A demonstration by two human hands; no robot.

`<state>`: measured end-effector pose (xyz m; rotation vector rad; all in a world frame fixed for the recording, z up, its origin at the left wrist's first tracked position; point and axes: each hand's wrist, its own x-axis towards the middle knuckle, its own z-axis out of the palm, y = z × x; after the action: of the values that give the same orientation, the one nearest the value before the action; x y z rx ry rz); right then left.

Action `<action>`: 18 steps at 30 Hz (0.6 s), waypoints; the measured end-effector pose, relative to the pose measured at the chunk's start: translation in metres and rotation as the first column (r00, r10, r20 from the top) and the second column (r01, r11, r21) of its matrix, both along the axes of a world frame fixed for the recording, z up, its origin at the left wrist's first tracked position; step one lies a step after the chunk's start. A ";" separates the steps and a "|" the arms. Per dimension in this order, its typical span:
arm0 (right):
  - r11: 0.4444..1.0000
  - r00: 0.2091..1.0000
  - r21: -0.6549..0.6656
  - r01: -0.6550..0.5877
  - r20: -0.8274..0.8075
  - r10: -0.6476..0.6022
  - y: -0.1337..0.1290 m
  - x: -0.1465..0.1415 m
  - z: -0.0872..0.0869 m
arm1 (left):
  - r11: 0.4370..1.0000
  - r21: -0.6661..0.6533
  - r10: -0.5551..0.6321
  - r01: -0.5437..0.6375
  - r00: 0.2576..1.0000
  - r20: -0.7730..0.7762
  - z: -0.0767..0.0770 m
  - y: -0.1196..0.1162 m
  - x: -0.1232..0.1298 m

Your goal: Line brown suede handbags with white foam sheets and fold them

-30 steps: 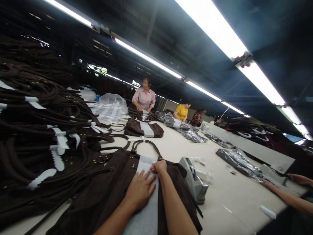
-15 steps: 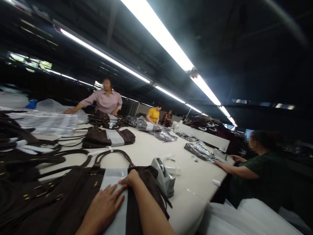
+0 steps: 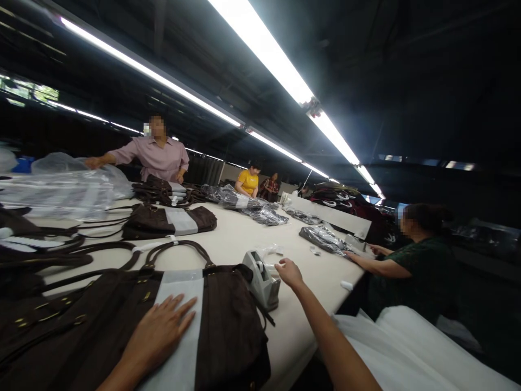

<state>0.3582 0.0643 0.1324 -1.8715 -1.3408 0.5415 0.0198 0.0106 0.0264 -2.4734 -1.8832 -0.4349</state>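
A dark brown handbag [image 3: 228, 320] lies on the table in front of me, with a white paper strip [image 3: 181, 326] wrapped across it. My left hand [image 3: 160, 328] rests flat on that strip, fingers spread. Just right of the bag stands a grey tape dispenser [image 3: 262, 285]. My right hand [image 3: 290, 272] is at its right side, fingers curled together by the dispenser's end. Whatever they pinch is too small to make out. The bag's looped handles [image 3: 179, 247] extend away from me.
Another brown handbag [image 3: 134, 222] with a paper band lies farther back, near clear plastic bags [image 3: 61, 190]. Plastic-wrapped bags [image 3: 325, 239] lie along the table [image 3: 232, 244]. Co-workers stand left, behind and right [image 3: 415, 260]. White sheeting [image 3: 407, 336] is at lower right.
My right hand has left the paper strip and moved right to the tape dispenser. My left hand stays on the strip. The view has shifted slightly.
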 end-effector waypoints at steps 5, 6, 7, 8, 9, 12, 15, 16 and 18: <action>0.967 0.962 -0.225 -0.118 -0.268 0.055 -0.007 0.037 -0.034 | 1.000 -0.008 0.009 -0.009 1.000 0.003 0.002 0.001 0.001; 0.966 0.948 -0.217 -0.142 -0.312 0.069 -0.007 0.037 -0.039 | 1.000 -0.009 0.008 -0.008 1.000 0.013 0.002 0.001 0.001; 0.967 0.935 -0.200 -0.159 -0.345 0.083 -0.007 0.037 -0.042 | 1.000 -0.008 0.007 -0.006 1.000 0.027 0.001 0.002 0.000; 0.968 0.925 -0.181 -0.174 -0.367 0.097 -0.005 0.036 -0.044 | 1.000 -0.005 0.005 -0.005 0.999 0.043 -0.001 0.003 0.000; 0.969 0.918 -0.165 -0.186 -0.380 0.111 -0.003 0.034 -0.044 | 1.000 0.001 0.001 -0.001 0.998 0.059 -0.002 0.003 -0.001; 0.970 0.925 -0.155 -0.187 -0.361 0.120 0.005 0.030 -0.040 | 0.999 0.025 -0.029 0.027 0.995 0.092 -0.008 0.006 -0.004; 0.968 0.948 -0.196 -0.157 -0.306 0.092 0.014 0.026 -0.034 | 0.998 0.035 -0.049 0.047 0.996 0.074 -0.010 0.008 -0.006; 0.966 0.953 -0.205 -0.155 -0.290 0.091 0.017 0.024 -0.033 | 0.999 0.031 -0.043 0.042 0.998 0.055 -0.010 0.008 -0.006; 0.968 0.960 -0.196 -0.157 -0.262 0.103 0.020 0.021 -0.031 | 1.000 0.016 -0.026 0.026 1.000 -0.001 -0.009 0.007 -0.005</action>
<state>0.3789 0.0845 0.1011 -1.8179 -1.2831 0.9925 0.0151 0.0175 0.0175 -2.4905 -1.8410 -0.4480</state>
